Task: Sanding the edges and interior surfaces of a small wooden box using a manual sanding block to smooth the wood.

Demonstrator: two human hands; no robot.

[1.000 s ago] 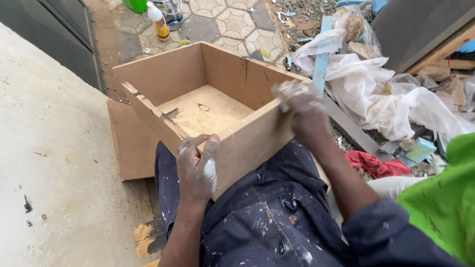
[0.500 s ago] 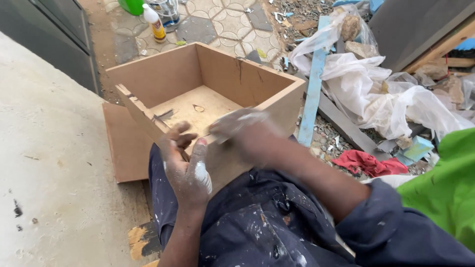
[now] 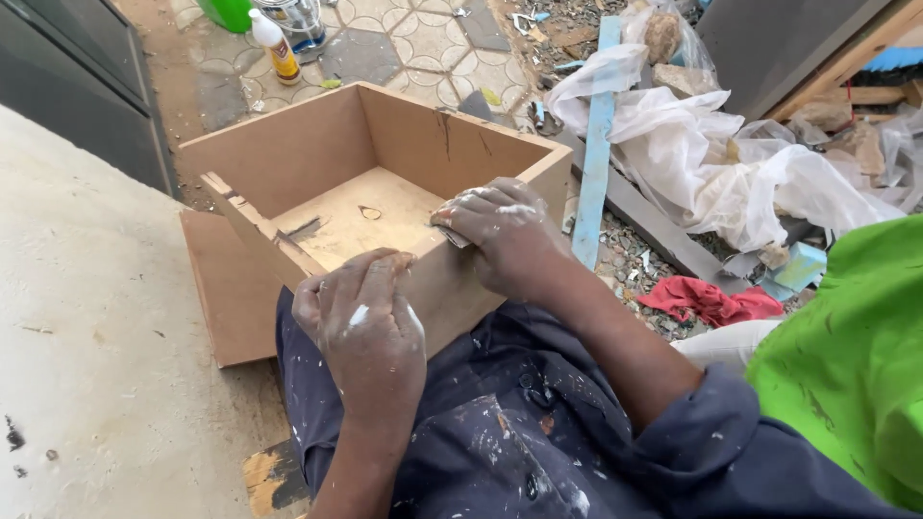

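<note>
Fingers [image 3: 361, 288] of left hand [image 3: 365, 322] curled over wooden box [image 3: 317, 144] rim, right hand [image 3: 505, 235] pinching small scraper [image 3: 452, 234]

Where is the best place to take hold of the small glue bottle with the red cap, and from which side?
Probably the round body of the small white and yellow glue bottle, below its red cap, with fingers closing from the sides. It stands upright on the patterned paving tiles, so its walls are exposed. Come from the open tile side nearer the brown open-topped wooden box, because a metal tin stands close behind it.

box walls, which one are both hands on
The near wall, closest to the person's lap: the left hand and right hand rest on its top edge; the other three walls are untouched.
</note>
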